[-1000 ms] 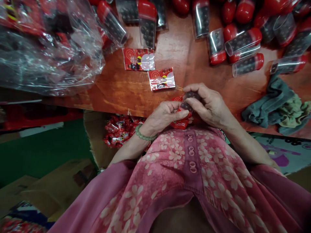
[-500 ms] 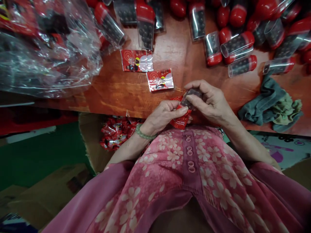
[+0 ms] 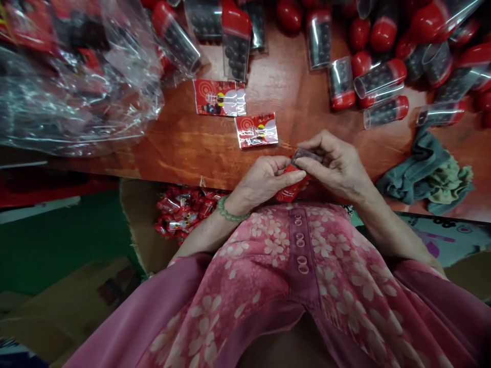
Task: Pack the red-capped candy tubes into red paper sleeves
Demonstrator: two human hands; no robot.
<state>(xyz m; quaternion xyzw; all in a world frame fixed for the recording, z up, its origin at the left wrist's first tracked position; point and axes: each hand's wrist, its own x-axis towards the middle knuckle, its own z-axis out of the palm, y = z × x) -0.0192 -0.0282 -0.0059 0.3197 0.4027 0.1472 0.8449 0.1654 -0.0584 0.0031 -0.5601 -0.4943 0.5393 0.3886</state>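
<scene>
Close to the table's front edge, my left hand [image 3: 266, 179] pinches a small red packet [image 3: 290, 186] between thumb and fingers. My right hand [image 3: 335, 163] is closed on a clear tube [image 3: 304, 155] with dark contents, its end against the top of the packet. How deep the tube sits in the packet is hidden by my fingers. Just beyond my hands lies a flat red printed packet [image 3: 256, 131]. Further left are more red printed packets [image 3: 218, 98], overlapping.
Red-capped clear tubes of dark balls [image 3: 383, 76] crowd the back right, others the back middle. A clear plastic bag [image 3: 76, 97] covers the left. Grey-green cloth [image 3: 414, 166] lies at right. A cardboard box [image 3: 134, 220] below the edge holds red packets [image 3: 187, 209].
The tube has tilted lower and less of it shows above the red packet. My hands stay together; the whole view has shifted slightly.
</scene>
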